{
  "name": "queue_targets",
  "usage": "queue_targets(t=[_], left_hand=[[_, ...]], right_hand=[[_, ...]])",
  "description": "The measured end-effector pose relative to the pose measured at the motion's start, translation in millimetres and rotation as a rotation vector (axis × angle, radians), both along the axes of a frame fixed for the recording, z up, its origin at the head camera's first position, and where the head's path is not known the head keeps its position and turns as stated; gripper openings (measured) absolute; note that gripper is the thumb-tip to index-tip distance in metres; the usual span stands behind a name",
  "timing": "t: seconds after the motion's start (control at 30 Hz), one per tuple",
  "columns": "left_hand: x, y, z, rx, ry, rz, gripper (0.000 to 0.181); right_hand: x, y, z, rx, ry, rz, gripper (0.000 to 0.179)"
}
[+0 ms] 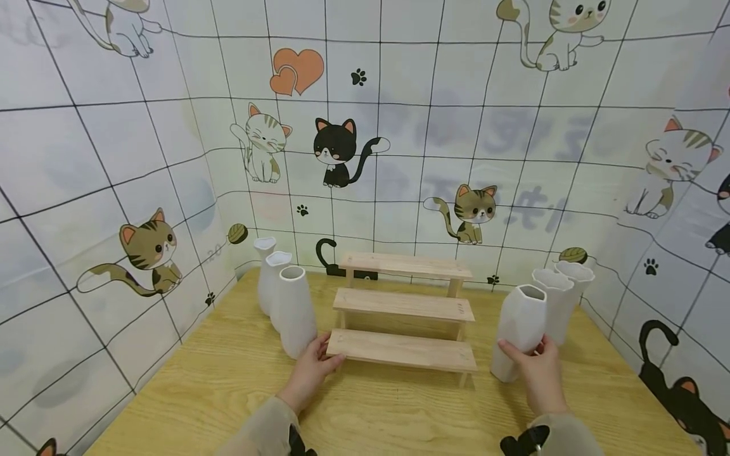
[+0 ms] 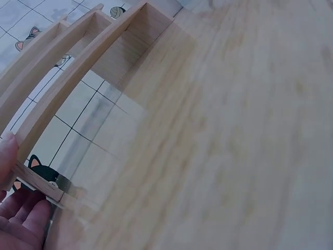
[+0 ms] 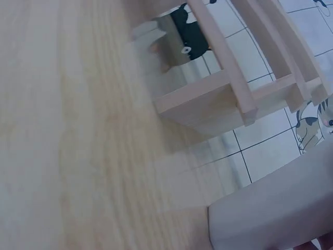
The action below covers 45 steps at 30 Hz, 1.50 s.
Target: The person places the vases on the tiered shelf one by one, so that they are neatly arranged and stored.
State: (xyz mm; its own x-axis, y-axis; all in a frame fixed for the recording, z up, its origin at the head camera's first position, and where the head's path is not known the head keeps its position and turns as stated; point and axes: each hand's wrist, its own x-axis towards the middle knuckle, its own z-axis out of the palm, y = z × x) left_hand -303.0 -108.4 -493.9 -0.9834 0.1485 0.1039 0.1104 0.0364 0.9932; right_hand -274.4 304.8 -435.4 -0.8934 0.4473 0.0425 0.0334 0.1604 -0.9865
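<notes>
A three-tier wooden display stand point(image 1: 402, 349) stands on the table. My left hand point(image 1: 310, 372) grips its left end at the lowest step. In the left wrist view the thumb lies on the step's edge, while the other fingers point(image 2: 26, 221) are at the stand's side panel. To the right, a white faceted vase point(image 1: 518, 326) stands upright, held low down between the thumb and fingers of my right hand point(image 1: 538, 375). The right wrist view has this vase point(image 3: 276, 203) at lower right, with only fingertips showing at the frame's edge.
Left of the stand, several white vases point(image 1: 298, 310) stand in a slanting row, close to the left hand. Two white vases with wavy rims point(image 1: 576, 273) stand behind the held one. Cat-patterned tiled sheeting point(image 1: 399, 139) encloses the wooden table point(image 1: 393, 424) at back and sides.
</notes>
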Motion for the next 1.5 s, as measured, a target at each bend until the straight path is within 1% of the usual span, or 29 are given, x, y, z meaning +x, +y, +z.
queue_targets(t=[0.1,0.2,0.3,0.47,0.53,0.73,0.93,1.0,1.17,1.27,1.37,1.5], left_hand=[[-2.0,-0.8,-2.6,0.015,0.0,-0.007,0.079],[-3.9,-1.0,-5.2,0.037,-0.007,-0.012,0.078],[-5.4,-0.9,-7.0,0.05,-0.012,-0.014,0.078],[-7.2,-1.2,-7.5,0.056,-0.038,-0.008,0.079],[-8.3,-1.8,-7.6,0.052,-0.049,-0.015,0.08],[-11.6,-4.9,-5.8,0.042,-0.083,-0.067,0.084],[-13.8,-8.5,-0.9,0.037,-0.106,-0.123,0.088],[-14.3,-9.1,0.1,0.04,-0.112,-0.135,0.088],[-15.1,-9.5,-0.1,0.041,-0.118,-0.144,0.088],[-15.2,-9.6,-0.9,0.046,-0.114,-0.147,0.089],[-15.4,-9.9,-1.3,0.051,-0.113,-0.148,0.089],[-15.9,-10.5,-1.8,0.054,-0.113,-0.148,0.088]], right_hand=[[-1.6,0,1.0,-0.052,-0.005,0.016,0.094],[-3.3,1,1.0,-0.081,-0.002,0.004,0.1],[-4.8,3,-0.2,-0.098,0.013,-0.012,0.1],[-4.2,3,0.6,-0.076,-0.009,-0.024,0.1],[-2.9,3,2.7,-0.061,-0.037,-0.019,0.101],[1.9,6,11.9,-0.047,-0.09,0.059,0.103],[8.1,13,23.7,0.027,-0.148,0.152,0.106],[11.4,15,28.5,0.045,-0.153,0.188,0.104],[19.6,20,40.8,0.098,-0.131,0.262,0.097],[23.1,20,48.6,0.132,-0.111,0.291,0.094],[24.9,17,56.4,0.171,-0.091,0.323,0.093],[25.1,6,65.4,0.187,-0.042,0.37,0.087]])
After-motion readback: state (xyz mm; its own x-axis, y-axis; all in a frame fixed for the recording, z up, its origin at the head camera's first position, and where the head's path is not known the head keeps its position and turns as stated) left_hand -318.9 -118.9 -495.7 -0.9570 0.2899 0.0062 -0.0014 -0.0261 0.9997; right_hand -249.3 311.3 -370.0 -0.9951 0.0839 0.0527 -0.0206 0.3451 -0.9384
